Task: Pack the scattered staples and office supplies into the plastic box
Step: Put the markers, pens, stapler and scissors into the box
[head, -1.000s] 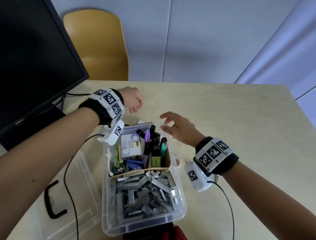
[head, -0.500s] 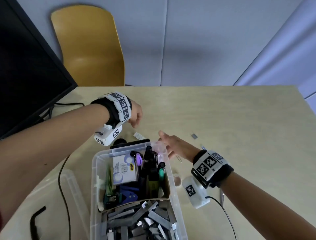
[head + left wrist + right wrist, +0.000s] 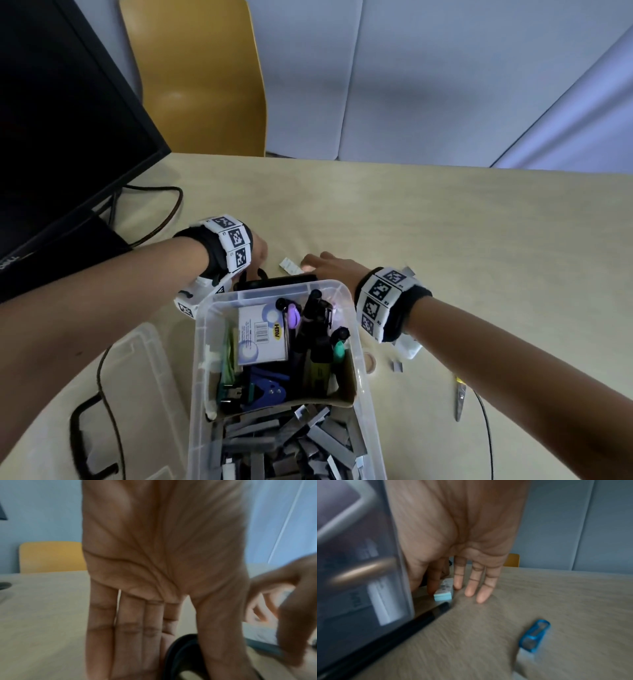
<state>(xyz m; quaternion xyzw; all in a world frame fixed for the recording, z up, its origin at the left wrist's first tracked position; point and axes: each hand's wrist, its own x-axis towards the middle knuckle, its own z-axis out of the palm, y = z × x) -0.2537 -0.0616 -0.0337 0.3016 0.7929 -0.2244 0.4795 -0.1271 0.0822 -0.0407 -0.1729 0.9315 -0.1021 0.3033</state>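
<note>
1. Mid-pickup: my right hand, fingers straight, touches the small blue-edged eraser on the table just beyond the plastic box.
2. Left hand flat too, holding nothing, by the scissors.
3. Next I'd pinch the eraser and drop it in.

1. A white packet standing in the plastic box carries a yellow oval logo with dark letters, seemingly "HBW", beside a barcode; its small print is too fine to read.
2. The black monitor at the left shows part of a pale logo on its lower bezel, cut off at the frame edge.
3. The small eraser's printed marks are blurred, unreadable.
</note>
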